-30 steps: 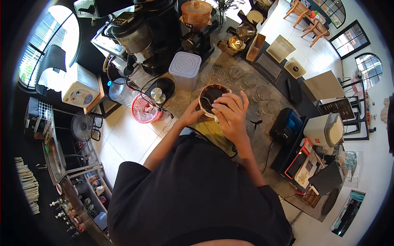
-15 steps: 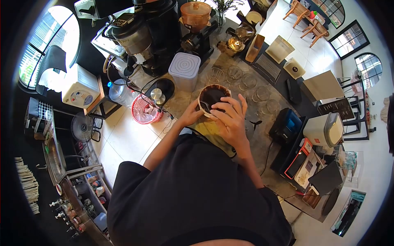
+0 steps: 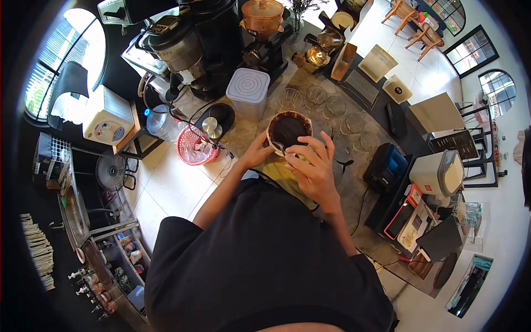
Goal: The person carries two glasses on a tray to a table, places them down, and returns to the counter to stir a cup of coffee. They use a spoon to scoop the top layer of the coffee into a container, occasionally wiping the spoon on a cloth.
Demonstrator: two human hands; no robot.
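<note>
A filter dripper (image 3: 289, 129) full of dark wet coffee grounds stands on the stone counter in front of me. My left hand (image 3: 256, 153) grips its near left side. My right hand (image 3: 314, 166) holds a small metal spoon (image 3: 278, 146) whose tip dips into the near edge of the grounds. A yellow cloth (image 3: 287, 178) lies on the counter beneath my hands.
Several empty glasses (image 3: 326, 108) stand behind the dripper. A white lidded container (image 3: 248, 93), black scale (image 3: 213, 123), coffee grinder (image 3: 177, 50) and red basket (image 3: 194, 146) sit to the left. A blue-screen terminal (image 3: 388, 169) and white box (image 3: 440, 174) are on the right.
My right hand has drawn back toward me off the top of the dripper, uncovering the grounds. The spoon now sits at the near rim. My left hand has kept its hold.
</note>
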